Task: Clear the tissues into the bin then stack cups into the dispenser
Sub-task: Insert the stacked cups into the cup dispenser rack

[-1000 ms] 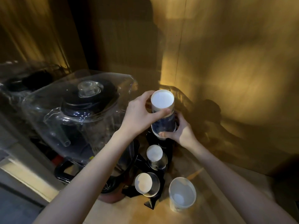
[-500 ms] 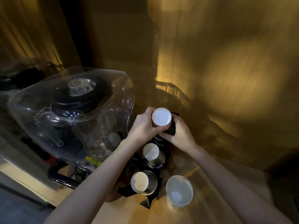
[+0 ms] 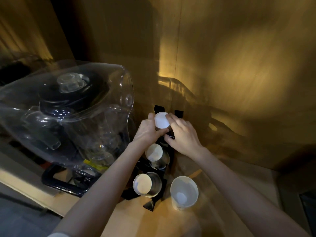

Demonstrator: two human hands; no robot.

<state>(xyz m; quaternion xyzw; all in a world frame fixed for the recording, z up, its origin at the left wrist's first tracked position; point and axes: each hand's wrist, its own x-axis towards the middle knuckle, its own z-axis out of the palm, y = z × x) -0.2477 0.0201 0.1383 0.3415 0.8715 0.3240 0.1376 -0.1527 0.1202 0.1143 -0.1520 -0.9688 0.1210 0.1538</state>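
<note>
I have both hands on the farthest slot of the black cup dispenser [image 3: 171,152], which stands on the wooden counter [image 3: 130,218] close to the wood-panelled wall [image 3: 239,65]. My left hand [image 3: 147,130] wraps the left side of the inverted cup stack [image 3: 162,120] in that slot, fingers curled and closed on its wall, thumb running under it toward the right. My right hand [image 3: 183,134] closes on the right side of the same stack, fingertips touching the rim of the white base that faces up, thumb low against the dispenser frame.

The dispenser holds two more stacks. The middle cup stack [image 3: 154,153] sits directly in front of my left wrist, white base up and clear wall showing below. The nearest cup stack [image 3: 143,183] sits in the front slot, tilted toward me. Two black uprights of the frame show behind the gripped stack.

One loose white cup [image 3: 184,192] stands upright and mouth-open on the counter, just beside the right of the front slot, not touching either arm. Its interior shows a pale round bottom.

To the left stands a blender [image 3: 59,103] with a black lid, enclosed under a clear plastic sound cover [image 3: 109,127]; my left forearm passes beside that cover. No tissues or bin appear in this view.
</note>
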